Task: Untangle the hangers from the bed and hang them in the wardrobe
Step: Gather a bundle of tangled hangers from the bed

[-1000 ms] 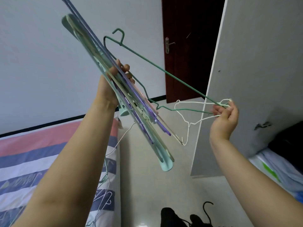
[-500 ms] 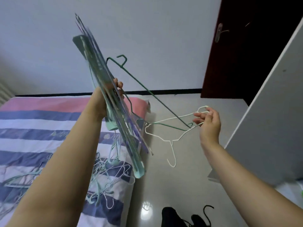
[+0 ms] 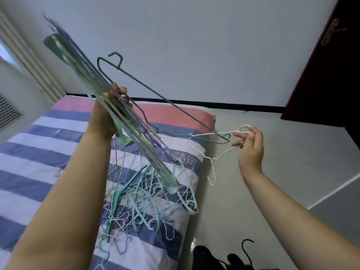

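A plain white wall [image 3: 214, 45] filled the back, with a black skirting strip [image 3: 224, 105] running along its foot. On the right stood a dark red door [image 3: 321, 84], its metal handle [image 3: 332, 32] blurred. Pale glossy floor [image 3: 243, 191] lay below. At far left was a slatted grille [image 3: 7, 112], and dark shapes [image 3: 206, 258] sat at the bottom edge, too cropped to identify.

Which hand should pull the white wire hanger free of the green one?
Right. The right hand holds the white hanger by its end, just where the green hanger crosses through it. The left hand is full, gripping the raised bundle of hangers, so it likely can only hold steady.
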Available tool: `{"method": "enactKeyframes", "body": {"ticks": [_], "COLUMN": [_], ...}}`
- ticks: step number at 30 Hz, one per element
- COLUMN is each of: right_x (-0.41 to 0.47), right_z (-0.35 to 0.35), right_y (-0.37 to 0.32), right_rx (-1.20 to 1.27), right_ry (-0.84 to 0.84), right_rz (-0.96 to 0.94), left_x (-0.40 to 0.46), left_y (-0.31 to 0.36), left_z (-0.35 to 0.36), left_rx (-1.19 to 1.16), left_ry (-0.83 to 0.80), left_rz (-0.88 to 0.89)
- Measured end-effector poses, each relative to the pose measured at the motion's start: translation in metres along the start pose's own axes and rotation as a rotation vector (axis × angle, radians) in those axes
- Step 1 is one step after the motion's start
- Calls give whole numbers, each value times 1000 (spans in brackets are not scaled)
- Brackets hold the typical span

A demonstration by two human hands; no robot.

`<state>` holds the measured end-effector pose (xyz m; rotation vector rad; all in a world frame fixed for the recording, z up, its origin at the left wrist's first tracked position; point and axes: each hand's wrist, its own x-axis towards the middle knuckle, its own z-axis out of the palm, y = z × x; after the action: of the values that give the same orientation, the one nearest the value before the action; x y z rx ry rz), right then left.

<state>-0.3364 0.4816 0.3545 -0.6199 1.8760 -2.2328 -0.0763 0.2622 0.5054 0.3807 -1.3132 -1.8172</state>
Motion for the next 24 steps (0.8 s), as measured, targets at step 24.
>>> {"method": "enactKeyframes", "body": {"ticks": [24], "right_x": [33], "right_z": [-167], "right_y": [-48], "right_rx": [-261], "right_ry": [243], "right_rz": [22], "left_x": [11], "left_y": [-97], "left_z": [142], "left_rx": [-33], "left_ry": [-191], "left_rz": [-236]}}
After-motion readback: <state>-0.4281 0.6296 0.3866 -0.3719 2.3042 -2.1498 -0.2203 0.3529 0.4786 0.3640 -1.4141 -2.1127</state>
